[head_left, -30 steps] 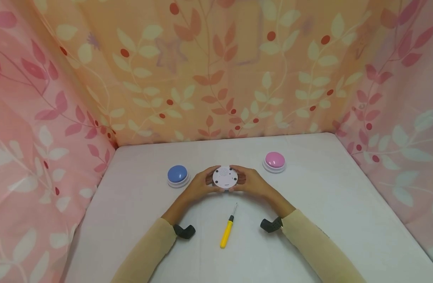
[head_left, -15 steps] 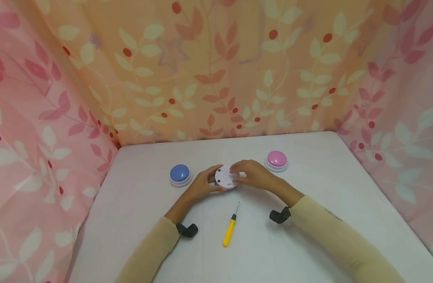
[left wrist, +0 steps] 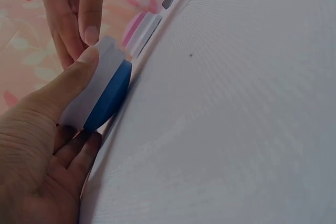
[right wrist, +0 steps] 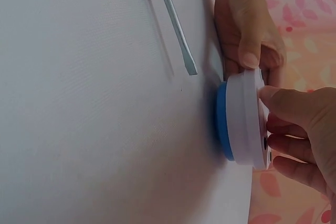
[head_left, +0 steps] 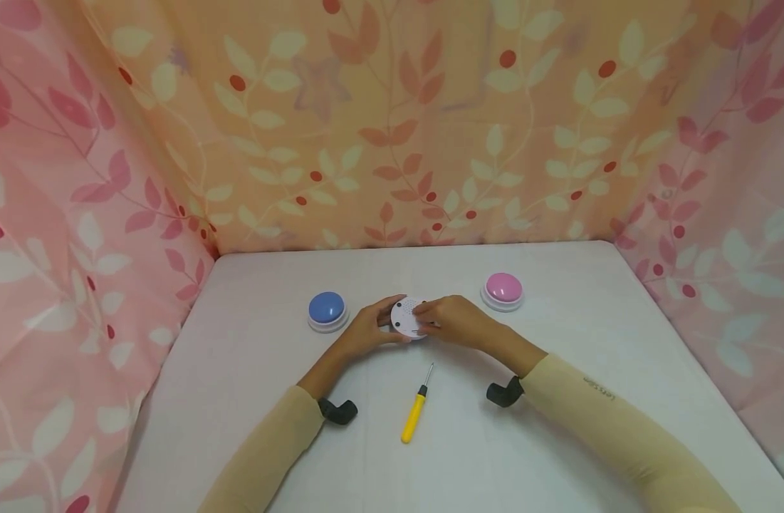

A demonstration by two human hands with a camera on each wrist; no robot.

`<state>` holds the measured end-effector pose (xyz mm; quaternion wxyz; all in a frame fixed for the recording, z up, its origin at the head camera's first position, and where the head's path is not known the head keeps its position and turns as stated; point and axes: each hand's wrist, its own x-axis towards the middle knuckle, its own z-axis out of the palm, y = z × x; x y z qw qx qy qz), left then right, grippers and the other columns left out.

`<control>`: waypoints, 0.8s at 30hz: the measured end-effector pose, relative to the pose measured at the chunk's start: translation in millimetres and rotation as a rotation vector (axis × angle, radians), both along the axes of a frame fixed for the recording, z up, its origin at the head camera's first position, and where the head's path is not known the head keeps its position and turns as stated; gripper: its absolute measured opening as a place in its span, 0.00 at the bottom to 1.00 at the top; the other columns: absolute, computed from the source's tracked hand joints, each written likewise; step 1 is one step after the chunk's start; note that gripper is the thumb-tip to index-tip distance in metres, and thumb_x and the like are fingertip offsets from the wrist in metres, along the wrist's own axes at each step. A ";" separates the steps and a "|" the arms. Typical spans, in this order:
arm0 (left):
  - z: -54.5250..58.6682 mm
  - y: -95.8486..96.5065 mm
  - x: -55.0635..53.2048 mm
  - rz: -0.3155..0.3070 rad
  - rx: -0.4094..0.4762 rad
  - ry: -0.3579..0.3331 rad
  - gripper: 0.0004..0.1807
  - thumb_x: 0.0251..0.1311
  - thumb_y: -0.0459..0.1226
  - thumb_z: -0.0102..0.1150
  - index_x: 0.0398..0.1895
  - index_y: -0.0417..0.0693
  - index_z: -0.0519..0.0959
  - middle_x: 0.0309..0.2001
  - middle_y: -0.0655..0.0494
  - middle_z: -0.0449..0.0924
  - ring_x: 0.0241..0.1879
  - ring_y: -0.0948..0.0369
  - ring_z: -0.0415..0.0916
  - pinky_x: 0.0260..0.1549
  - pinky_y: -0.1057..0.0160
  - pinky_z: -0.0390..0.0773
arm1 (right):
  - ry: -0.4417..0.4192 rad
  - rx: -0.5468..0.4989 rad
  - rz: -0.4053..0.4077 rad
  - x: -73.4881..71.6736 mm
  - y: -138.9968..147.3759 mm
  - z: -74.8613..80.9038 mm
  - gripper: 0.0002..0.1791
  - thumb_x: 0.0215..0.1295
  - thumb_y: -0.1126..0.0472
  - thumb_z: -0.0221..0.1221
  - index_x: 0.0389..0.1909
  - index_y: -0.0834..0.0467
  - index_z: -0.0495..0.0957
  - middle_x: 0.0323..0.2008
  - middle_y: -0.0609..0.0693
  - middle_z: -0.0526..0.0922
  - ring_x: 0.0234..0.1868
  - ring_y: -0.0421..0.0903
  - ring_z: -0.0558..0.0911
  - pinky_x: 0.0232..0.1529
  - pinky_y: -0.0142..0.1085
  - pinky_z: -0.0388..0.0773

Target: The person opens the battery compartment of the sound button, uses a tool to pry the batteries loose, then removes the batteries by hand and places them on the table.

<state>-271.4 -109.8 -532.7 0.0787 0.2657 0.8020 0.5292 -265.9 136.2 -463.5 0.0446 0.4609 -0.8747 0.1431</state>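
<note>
A round white buzzer [head_left: 401, 322] is turned dome down, its base with speaker holes and dark feet facing up. Its blue dome [left wrist: 111, 98] shows in both wrist views, low over the table. My left hand [head_left: 364, 330] grips the buzzer by its left rim, thumb on the near side. My right hand [head_left: 458, 323] reaches over the base from the right; its thumb and fingertips touch the base [right wrist: 264, 142]. Whether they pinch a part of it is hidden. Nearer the camera lies a flat-tipped screwdriver [head_left: 414, 415] with a yellow and black handle.
Another blue-domed buzzer [head_left: 327, 310] stands left of my left hand. A pink-domed buzzer [head_left: 503, 290] stands upright beyond my right hand. White cloth covers the table [head_left: 456, 456]; floral curtains [head_left: 392, 128] enclose its back and sides.
My right hand has left the buzzer's right rim and moved over its base, fingertips now on it. My left hand keeps its grip. The view has shifted slightly.
</note>
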 end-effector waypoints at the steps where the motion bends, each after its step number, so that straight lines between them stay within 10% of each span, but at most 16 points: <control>1: -0.4 -0.1 -0.2 -0.001 -0.002 0.004 0.50 0.50 0.39 0.80 0.77 0.48 0.64 0.74 0.52 0.66 0.67 0.57 0.72 0.64 0.62 0.73 | 0.011 0.002 0.004 0.0 0.0 -0.8 0.15 0.65 0.56 0.69 0.50 0.58 0.88 0.51 0.50 0.88 0.53 0.47 0.86 0.55 0.39 0.82; 13: -4.9 -1.5 -2.5 0.012 0.016 0.028 0.50 0.48 0.40 0.81 0.75 0.48 0.66 0.73 0.52 0.67 0.69 0.58 0.69 0.64 0.63 0.72 | 0.266 0.121 0.096 4.7 -0.4 -2.4 0.14 0.65 0.59 0.69 0.49 0.58 0.88 0.51 0.51 0.87 0.51 0.48 0.87 0.51 0.37 0.83; 24: -3.8 -1.3 -2.2 0.014 0.041 0.021 0.49 0.47 0.39 0.82 0.75 0.51 0.68 0.72 0.52 0.69 0.69 0.57 0.70 0.63 0.64 0.72 | 0.333 0.074 0.095 11.6 -2.9 -3.6 0.15 0.60 0.62 0.72 0.48 0.61 0.88 0.50 0.53 0.87 0.52 0.50 0.86 0.52 0.39 0.83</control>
